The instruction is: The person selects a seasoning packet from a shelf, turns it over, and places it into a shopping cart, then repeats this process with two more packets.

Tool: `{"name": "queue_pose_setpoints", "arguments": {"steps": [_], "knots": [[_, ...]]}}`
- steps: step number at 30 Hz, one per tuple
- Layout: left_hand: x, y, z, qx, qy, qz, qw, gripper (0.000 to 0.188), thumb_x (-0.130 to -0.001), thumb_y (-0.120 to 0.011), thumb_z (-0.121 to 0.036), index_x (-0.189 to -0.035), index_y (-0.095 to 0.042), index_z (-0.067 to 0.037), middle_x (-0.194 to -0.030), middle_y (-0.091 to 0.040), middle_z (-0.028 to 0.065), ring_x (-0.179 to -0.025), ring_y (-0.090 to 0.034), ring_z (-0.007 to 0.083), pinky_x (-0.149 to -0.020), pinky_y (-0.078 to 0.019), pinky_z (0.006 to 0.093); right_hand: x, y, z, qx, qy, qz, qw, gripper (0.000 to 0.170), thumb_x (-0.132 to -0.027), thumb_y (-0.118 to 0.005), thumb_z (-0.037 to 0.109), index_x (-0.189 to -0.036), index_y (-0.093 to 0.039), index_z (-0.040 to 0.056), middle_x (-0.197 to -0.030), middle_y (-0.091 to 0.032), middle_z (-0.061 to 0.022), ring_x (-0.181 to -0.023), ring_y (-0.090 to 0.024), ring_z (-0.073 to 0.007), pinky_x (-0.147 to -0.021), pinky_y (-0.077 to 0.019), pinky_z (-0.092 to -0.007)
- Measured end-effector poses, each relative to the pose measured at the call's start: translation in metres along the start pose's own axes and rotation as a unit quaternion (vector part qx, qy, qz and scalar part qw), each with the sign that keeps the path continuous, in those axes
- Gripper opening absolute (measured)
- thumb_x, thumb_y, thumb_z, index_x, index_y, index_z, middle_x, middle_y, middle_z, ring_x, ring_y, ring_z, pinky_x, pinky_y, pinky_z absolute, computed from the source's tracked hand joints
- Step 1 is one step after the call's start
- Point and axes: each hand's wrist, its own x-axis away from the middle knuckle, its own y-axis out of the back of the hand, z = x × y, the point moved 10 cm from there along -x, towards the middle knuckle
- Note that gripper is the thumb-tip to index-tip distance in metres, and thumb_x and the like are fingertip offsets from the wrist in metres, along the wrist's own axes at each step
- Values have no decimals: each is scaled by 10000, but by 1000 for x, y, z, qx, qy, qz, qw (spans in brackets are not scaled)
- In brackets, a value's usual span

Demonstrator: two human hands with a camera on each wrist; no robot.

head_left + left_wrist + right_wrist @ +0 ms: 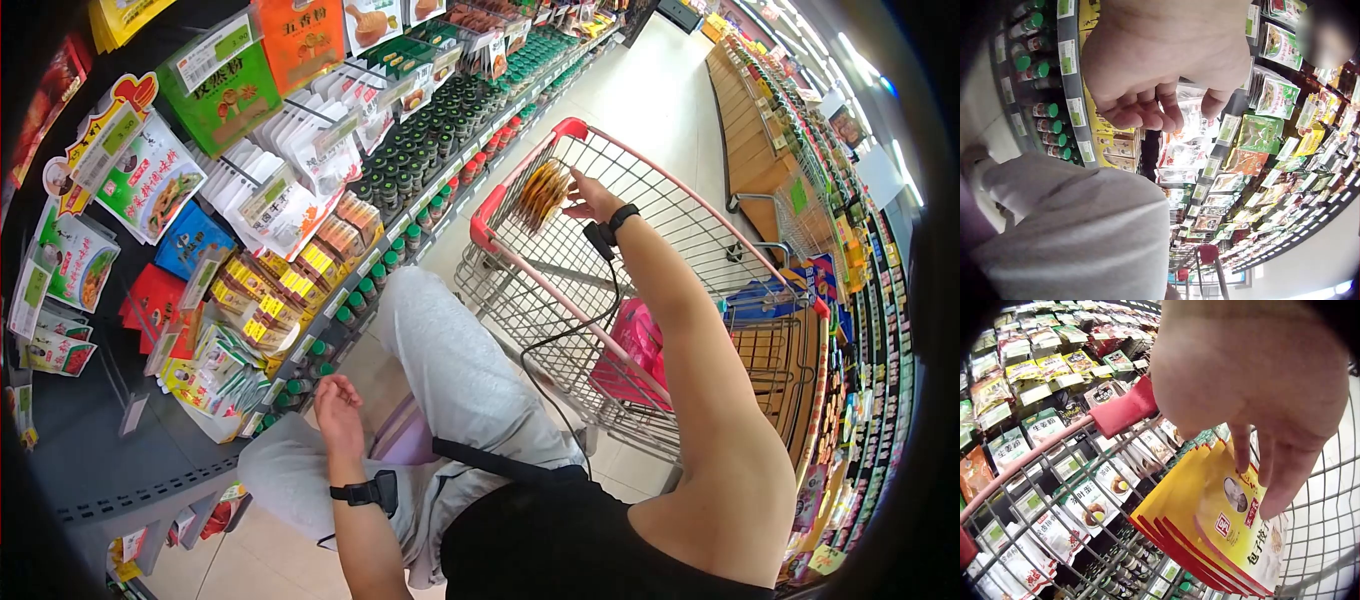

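A fanned stack of yellow seasoning packets (1229, 519) with red edges stands tilted inside the shopping cart (640, 165), near its red corner. At the right side of that stack is my right hand (597, 198), its fingers extended. In the right wrist view the fingers (1275, 494) lie straight over the face of the front packet. My left hand (340, 415) hangs above my knee beside the spice shelf, fingers loosely curled, holding nothing. In the left wrist view, white hanging packets (1185, 150) show behind those fingers.
Seasoning packets hang on the left shelf, with yellow boxes (280, 290) below and green-capped jars (420, 150) along its edge. A pink bag (632, 355) lies in the cart. A black cable (545, 350) runs from my right wrist. Another shelf row (850, 300) lines the right side.
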Motion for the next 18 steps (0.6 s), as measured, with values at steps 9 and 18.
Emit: {"name": "queue_pose_setpoints", "arguments": {"steps": [9, 18], "knots": [[3, -5, -6, 7, -7, 18, 1000, 175, -934, -550, -235, -978, -563, -66, -821, -533, 13, -748, -502, 107, -667, -397, 252, 20, 12, 13, 54, -9, -14, 998, 594, -985, -399, 537, -1219, -538, 9, -1158, -579, -150, -929, -666, -241, -755, -548, -335], [4, -7, -6, -3, -8, 22, 1000, 181, -926, -559, -238, -976, -566, -64, -823, -547, 13, -739, -513, 110, -663, -410, 253, 123, -51, 174, -192, 249, 78, 946, 112, -960, -532, 198, -973, -555, 89, -858, -561, 2, -735, -542, -107, -637, -425, -250]]}}
